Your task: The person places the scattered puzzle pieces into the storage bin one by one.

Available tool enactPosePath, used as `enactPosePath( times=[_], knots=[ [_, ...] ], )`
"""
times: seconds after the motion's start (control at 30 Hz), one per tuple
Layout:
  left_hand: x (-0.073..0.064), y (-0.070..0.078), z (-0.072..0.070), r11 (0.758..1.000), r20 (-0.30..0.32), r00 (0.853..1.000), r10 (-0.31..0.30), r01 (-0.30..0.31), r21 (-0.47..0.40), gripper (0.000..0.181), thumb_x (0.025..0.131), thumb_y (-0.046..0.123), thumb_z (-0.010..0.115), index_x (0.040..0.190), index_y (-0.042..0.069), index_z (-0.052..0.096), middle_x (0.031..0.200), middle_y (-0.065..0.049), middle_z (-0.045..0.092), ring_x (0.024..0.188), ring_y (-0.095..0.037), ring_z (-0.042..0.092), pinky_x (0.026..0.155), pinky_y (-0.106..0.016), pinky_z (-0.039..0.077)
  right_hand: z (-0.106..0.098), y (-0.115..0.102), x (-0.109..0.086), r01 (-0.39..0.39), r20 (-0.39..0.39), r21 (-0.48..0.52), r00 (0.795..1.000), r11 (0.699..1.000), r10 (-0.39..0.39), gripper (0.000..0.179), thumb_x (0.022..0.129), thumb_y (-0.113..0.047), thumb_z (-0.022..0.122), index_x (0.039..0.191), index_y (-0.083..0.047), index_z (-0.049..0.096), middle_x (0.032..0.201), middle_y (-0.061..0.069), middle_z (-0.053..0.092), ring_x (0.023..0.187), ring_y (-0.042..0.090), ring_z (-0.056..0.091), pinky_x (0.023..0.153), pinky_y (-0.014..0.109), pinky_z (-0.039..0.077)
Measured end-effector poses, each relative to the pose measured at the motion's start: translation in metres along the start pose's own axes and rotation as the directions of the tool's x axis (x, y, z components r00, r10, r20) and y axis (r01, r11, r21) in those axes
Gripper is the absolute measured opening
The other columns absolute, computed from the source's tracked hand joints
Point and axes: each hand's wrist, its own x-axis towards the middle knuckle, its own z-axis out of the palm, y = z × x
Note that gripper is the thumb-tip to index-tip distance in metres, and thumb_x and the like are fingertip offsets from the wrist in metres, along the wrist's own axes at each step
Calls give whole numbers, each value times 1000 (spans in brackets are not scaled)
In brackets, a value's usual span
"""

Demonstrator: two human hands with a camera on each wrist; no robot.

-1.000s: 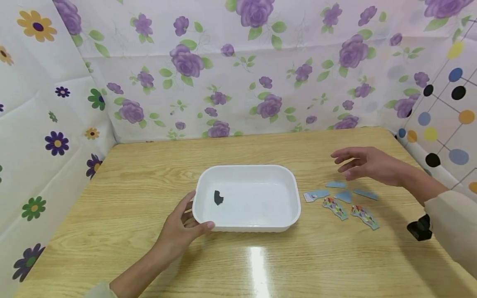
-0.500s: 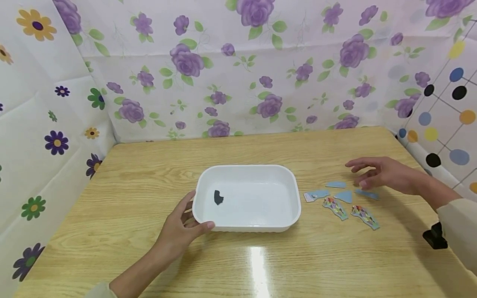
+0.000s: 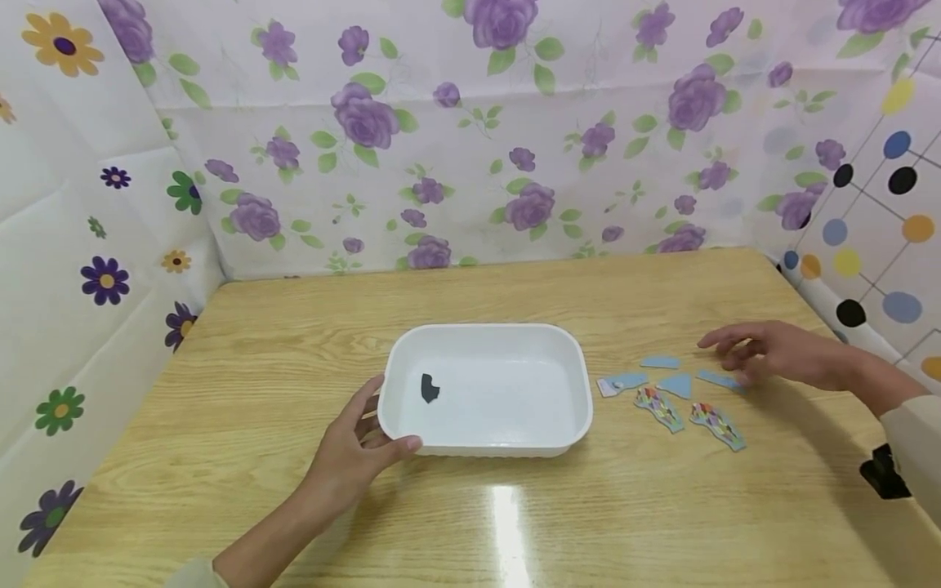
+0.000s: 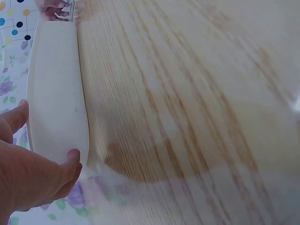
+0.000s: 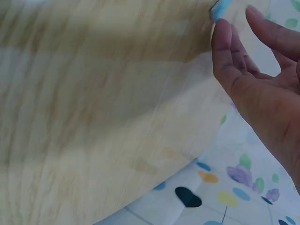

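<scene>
A white plastic basin (image 3: 544, 448) stands mid-table, with a small black cut-out piece (image 3: 430, 389) lying inside it at the left. My left hand (image 3: 345, 457) grips its left front corner, thumb on the front rim and fingers at the side. In the left wrist view, the hand (image 4: 35, 173) spans the end of the basin (image 4: 56, 84). Over the rightmost flat blue puzzle piece (image 3: 716, 378) is my right hand (image 3: 790, 353), fingers loosely bent. In the right wrist view, a gap shows between its thumb and fingers, and the blue piece (image 5: 220, 9) lies by the fingertips.
Right of the basin lie more blue pieces, including a strip (image 3: 660, 362), a triangle (image 3: 675, 385) and one with a pale end (image 3: 623, 383). Two colourful patterned pieces (image 3: 658, 408) lie nearer the front. Flowered sheets (image 3: 456, 163) stand behind the wooden table (image 3: 294, 343).
My right hand has moved right and down, onto the rightmost blue piece. My left hand and the basin have stayed in place.
</scene>
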Motion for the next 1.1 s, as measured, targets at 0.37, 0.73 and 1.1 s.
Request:
enactPosePath(
  times=[0.37, 0.73, 1.1],
  knots=[
    [-1, -1, 0, 1000, -8, 1000, -7, 7, 1, 92, 78, 14, 82, 151, 16, 25, 141, -17, 43, 124, -35, 52, 92, -27, 55, 15, 13, -4, 104, 50, 77, 993, 992, -108, 58, 82, 4, 68, 136, -8, 51, 101, 15, 29, 79, 21, 33, 54, 31, 40],
    [0, -3, 0, 1000, -8, 1000, -12, 12, -19, 91, 77, 11, 82, 149, 19, 29, 139, -16, 44, 122, -35, 53, 91, -27, 56, 14, 11, -2, 123, 83, 39, 989, 992, -126, 58, 83, -3, 70, 138, -11, 52, 103, 15, 30, 78, 20, 28, 52, 32, 30],
    [-1, 1, 0, 1000, -14, 1000, -9, 9, -16, 88, 78, 11, 81, 149, 20, 31, 138, -16, 46, 121, -34, 54, 91, -28, 56, 11, 13, 1, 158, 51, 15, 986, 987, -158, 51, 83, -5, 71, 132, -10, 58, 108, 11, 35, 78, 20, 28, 52, 31, 29]
  ],
)
